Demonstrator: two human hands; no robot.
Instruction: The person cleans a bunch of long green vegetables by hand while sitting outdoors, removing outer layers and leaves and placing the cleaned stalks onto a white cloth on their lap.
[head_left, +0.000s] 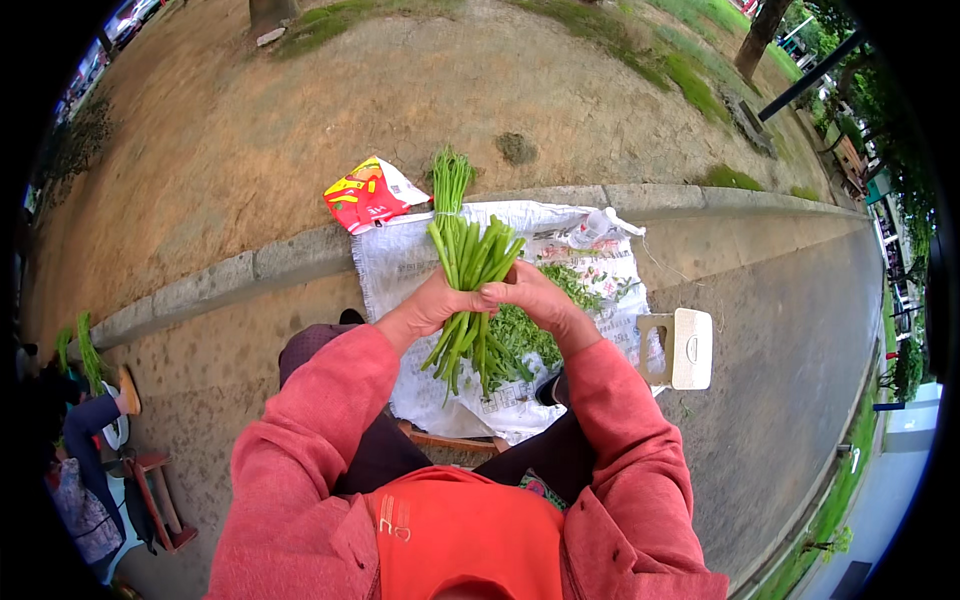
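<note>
Both hands grip one bunch of green leafy-vegetable stems (472, 255) above a white woven sack, with the stem ends fanned out on either side. My left hand (442, 300) closes round it from the left, and my right hand (529, 296) from the right, the thumbs close together. Beyond them a tied bundle of thin green stems (449, 184) lies across the far edge of the woven sack (405, 262). Loose leaves and stem bits (525, 330) are strewn over the sack, partly hidden by the right arm.
A red and yellow plastic bag (367, 196) lies at the concrete curb (277, 262). A clear plastic bottle (592, 229) rests at the sack's far right. Right of the sack is a cream plastic stool (691, 349). At far left, another person (90, 442) sits near a wooden stool (157, 499).
</note>
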